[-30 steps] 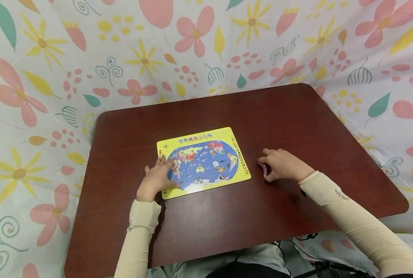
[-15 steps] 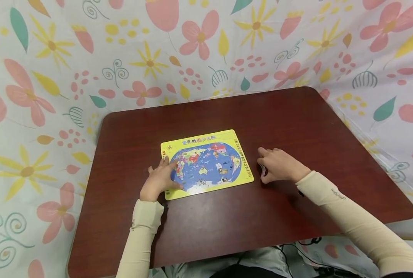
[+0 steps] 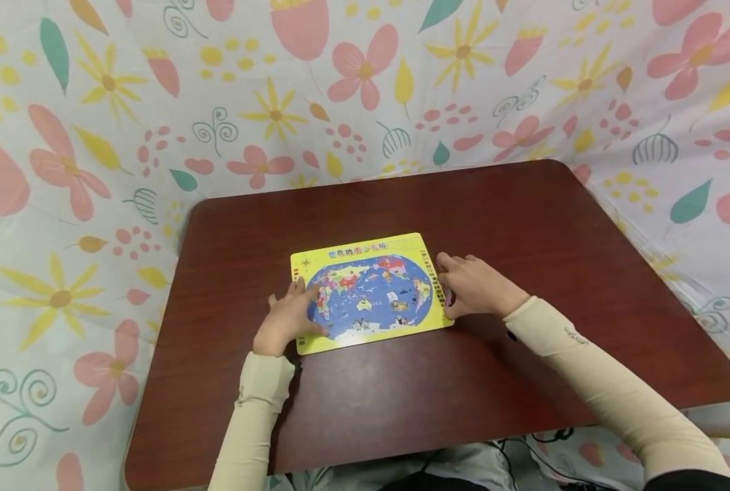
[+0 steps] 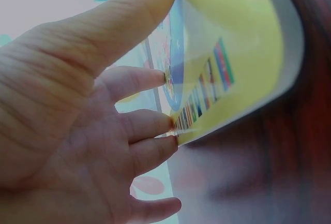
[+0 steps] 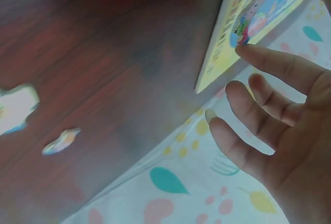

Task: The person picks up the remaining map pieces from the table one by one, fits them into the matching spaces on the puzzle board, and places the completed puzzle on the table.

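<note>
A yellow-bordered world map puzzle board [image 3: 365, 337] lies flat on the table. My left hand [image 3: 283, 320] rests on its left edge with fingers spread; the left wrist view shows the thumb and several fingertips touching the printed face of the board [image 4: 253, 43]. At the right edge of the board, my right hand [image 3: 478, 286] pinches a small thin puzzle piece [image 5: 252, 14] between thumb and index finger. In the right wrist view the piece stands on edge, close to the board's border; whether they touch I cannot tell. The other right fingers are loosely bent.
A dark reddish-brown table [image 3: 365, 409] carries the board. Two loose puzzle pieces, a larger one [image 5: 18, 107] and a slim one [image 5: 62, 141], lie on it in the right wrist view. A floral curtain [image 3: 174, 164] stands behind the table.
My right hand has moved left with the puzzle piece, from beside the board to its right edge. The left hand stays on the board, and the head view has shifted slightly.
</note>
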The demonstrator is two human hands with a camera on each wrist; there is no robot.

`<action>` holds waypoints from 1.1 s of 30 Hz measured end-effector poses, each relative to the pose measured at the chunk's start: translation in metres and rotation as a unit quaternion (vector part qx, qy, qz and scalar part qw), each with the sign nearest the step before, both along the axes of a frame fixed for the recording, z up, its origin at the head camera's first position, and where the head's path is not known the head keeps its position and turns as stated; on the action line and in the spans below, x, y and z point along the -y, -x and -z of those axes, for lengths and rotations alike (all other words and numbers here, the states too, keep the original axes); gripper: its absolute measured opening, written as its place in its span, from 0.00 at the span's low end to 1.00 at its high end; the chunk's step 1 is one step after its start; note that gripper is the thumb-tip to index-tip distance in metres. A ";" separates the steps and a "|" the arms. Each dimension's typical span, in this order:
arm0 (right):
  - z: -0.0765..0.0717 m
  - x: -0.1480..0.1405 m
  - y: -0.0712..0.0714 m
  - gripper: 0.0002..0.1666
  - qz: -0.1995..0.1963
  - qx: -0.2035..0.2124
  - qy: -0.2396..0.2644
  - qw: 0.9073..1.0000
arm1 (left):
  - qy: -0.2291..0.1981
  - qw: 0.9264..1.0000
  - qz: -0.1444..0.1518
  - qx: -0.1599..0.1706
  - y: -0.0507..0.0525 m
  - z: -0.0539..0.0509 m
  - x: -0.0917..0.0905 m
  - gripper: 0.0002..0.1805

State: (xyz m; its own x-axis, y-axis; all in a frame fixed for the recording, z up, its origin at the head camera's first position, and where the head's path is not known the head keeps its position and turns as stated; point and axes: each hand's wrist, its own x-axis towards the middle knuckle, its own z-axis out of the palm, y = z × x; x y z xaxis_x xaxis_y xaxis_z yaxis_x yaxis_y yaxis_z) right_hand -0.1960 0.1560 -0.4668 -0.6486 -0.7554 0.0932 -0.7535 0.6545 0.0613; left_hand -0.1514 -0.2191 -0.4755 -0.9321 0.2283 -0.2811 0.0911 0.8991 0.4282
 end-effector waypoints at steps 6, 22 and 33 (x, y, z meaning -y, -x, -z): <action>0.000 0.018 0.006 0.26 0.003 0.014 -0.017 1.000 | -0.001 1.000 0.002 0.000 0.000 -0.001 -0.001 0.55; 0.009 0.048 0.016 0.26 -0.019 0.018 -0.020 0.999 | -0.001 1.000 -0.002 -0.005 0.001 0.001 0.002 0.55; 0.016 0.049 0.015 0.27 -0.013 0.044 -0.025 0.999 | -0.003 1.000 -0.007 -0.012 0.000 0.000 0.001 0.55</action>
